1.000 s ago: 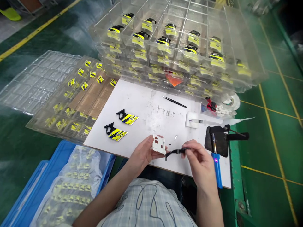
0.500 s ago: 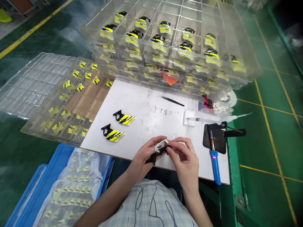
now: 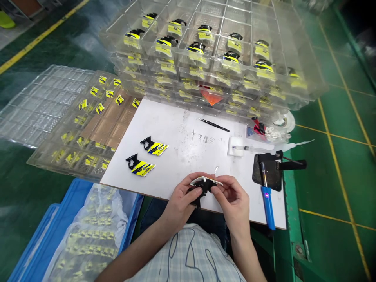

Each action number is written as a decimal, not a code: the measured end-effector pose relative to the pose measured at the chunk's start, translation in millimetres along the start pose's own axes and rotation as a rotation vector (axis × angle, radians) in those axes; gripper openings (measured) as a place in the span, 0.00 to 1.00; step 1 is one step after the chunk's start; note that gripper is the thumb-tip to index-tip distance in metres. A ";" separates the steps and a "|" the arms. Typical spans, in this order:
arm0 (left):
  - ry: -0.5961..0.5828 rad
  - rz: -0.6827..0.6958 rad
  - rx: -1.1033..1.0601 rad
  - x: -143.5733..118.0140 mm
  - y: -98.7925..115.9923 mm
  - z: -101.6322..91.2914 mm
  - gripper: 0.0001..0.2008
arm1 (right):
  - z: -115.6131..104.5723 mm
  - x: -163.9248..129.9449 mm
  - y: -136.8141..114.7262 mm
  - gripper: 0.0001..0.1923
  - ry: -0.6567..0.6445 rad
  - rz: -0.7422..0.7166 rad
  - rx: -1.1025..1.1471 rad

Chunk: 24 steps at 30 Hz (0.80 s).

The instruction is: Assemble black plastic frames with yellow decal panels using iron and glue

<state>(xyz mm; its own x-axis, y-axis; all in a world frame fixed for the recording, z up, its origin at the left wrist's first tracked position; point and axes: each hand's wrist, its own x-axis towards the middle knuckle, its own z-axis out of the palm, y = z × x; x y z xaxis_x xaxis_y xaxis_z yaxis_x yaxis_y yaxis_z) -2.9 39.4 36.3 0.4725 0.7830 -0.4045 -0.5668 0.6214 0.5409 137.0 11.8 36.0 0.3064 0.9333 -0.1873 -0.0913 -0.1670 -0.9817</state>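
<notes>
Between both hands, over the front of the white board (image 3: 182, 164), is a small black plastic part (image 3: 205, 185) with a white-edged panel along its far side. My left hand (image 3: 183, 196) grips its left end, thumb on the black face. My right hand (image 3: 235, 196) pinches its right end between thumb and fingers. Left of the hands lie a finished-looking black part with a yellow and blue panel (image 3: 154, 146) and a similar part (image 3: 141, 166). A small thin white sliver (image 3: 216, 170) lies just beyond my fingers.
Black tweezers (image 3: 214, 125) lie toward the back. On the right are a syringe (image 3: 249, 148) on a white block, and a blue-handled soldering iron (image 3: 267, 207) on a black stand. Stacked clear trays (image 3: 205, 70) rise behind; a blue crate (image 3: 70, 199) stands at left.
The held part has been turned, so its black face now points toward me and the white edge lies away. Both hands have shifted slightly, with fingers now at its two ends.
</notes>
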 end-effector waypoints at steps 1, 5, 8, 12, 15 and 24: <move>-0.004 0.016 0.070 -0.1 1.1 -0.5 0.12 | -1.4 -0.2 -0.3 0.08 0.002 0.002 -0.003; 0.033 0.191 0.515 -0.2 6.5 -3.0 0.10 | -7.2 0.3 -0.8 0.08 0.009 0.006 -0.018; 0.062 0.268 0.725 0.0 10.3 -3.8 0.07 | -11.0 0.5 -1.3 0.07 -0.037 -0.008 -0.025; 0.066 0.324 0.881 -0.5 16.0 0.7 0.04 | -14.1 1.0 -3.4 0.05 -0.105 -0.034 0.003; 0.029 0.370 0.972 -2.6 21.7 5.4 0.03 | -15.7 1.5 -4.3 0.05 -0.131 -0.037 0.022; 0.020 0.464 1.106 -7.1 25.3 9.4 0.05 | -20.9 3.1 -1.6 0.05 -0.214 -0.070 0.033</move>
<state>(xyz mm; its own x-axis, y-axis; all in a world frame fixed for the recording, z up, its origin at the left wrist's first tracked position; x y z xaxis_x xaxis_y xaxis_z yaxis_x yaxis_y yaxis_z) -14.3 49.3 59.8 0.3607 0.9326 -0.0092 0.2110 -0.0719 0.9748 157.9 8.2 36.3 0.1056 0.9890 -0.1039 -0.1094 -0.0923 -0.9897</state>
